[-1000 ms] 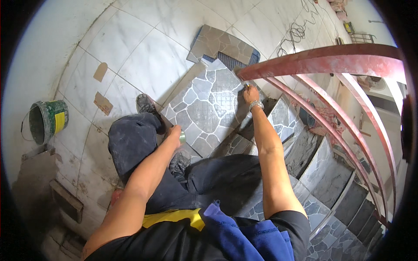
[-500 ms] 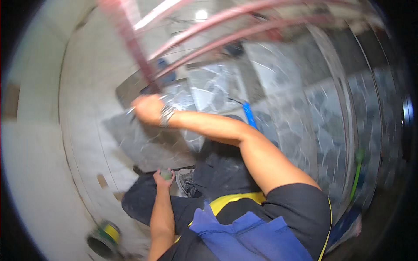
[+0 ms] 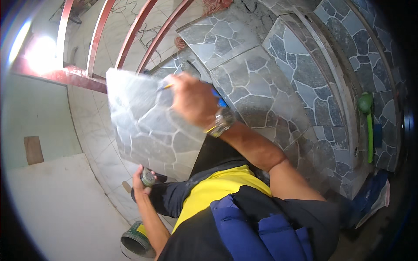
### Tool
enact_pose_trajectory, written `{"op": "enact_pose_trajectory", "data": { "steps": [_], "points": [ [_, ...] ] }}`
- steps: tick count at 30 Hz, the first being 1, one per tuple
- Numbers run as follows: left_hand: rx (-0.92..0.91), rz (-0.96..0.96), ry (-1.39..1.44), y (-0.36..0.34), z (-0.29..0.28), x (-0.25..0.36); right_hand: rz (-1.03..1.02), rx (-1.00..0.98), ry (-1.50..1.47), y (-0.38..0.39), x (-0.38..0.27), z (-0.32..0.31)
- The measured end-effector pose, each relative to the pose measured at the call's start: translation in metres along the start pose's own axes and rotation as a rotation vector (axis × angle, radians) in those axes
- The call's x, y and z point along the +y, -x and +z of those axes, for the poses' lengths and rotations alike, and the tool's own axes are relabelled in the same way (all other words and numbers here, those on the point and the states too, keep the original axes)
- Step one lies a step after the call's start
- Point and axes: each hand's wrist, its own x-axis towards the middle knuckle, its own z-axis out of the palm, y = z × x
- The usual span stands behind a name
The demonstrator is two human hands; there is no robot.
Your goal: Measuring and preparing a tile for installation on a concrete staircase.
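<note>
A grey stone-patterned tile (image 3: 143,117) with pale lines stands before me, raised off the floor and tilted. Over its upper right part is my right hand (image 3: 191,98), smeared by motion, its fingers closed on a slim pencil (image 3: 164,86) whose tip points left across the tile's face. A metal watch circles that wrist. Beside the tile's lower edge, my left hand (image 3: 140,179) grips a small round greenish-grey thing (image 3: 148,177); its kind is not clear. Whether the left fingers also touch the tile, I cannot tell.
Red metal railings (image 3: 100,39) cross the upper left, with a bright lamp (image 3: 41,54) beside them. Stone-patterned steps (image 3: 248,82) rise to the right. A bucket (image 3: 136,239) stands at lower left, and a green mallet-like tool (image 3: 367,117) lies far right.
The tile has been lifted from lying low to a tilted stand. My right hand has moved right and nearer, keeping the slim tool. My left hand still holds the round thing. The view has turned.
</note>
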Motion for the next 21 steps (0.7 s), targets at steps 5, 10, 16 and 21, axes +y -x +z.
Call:
{"op": "enact_pose_trajectory", "data": {
  "steps": [5, 10, 16, 21],
  "points": [
    [-0.322, 0.166, -0.3, 0.033, 0.109, 0.052, 0.244, 0.221, 0.13, 0.035, 0.113, -0.077],
    [-0.497, 0.159, -0.719, 0.026, 0.211, 0.092, 0.438, 0.26, 0.233, 0.086, 0.198, -0.116],
    [-0.435, 0.153, -0.947, 0.028, 0.28, 0.104, 0.5, 0.263, 0.242, 0.113, 0.233, -0.129],
    [-0.385, 0.156, -0.982, 0.029, 0.298, 0.102, 0.464, 0.237, 0.26, 0.12, 0.259, -0.125]
  ]
}}
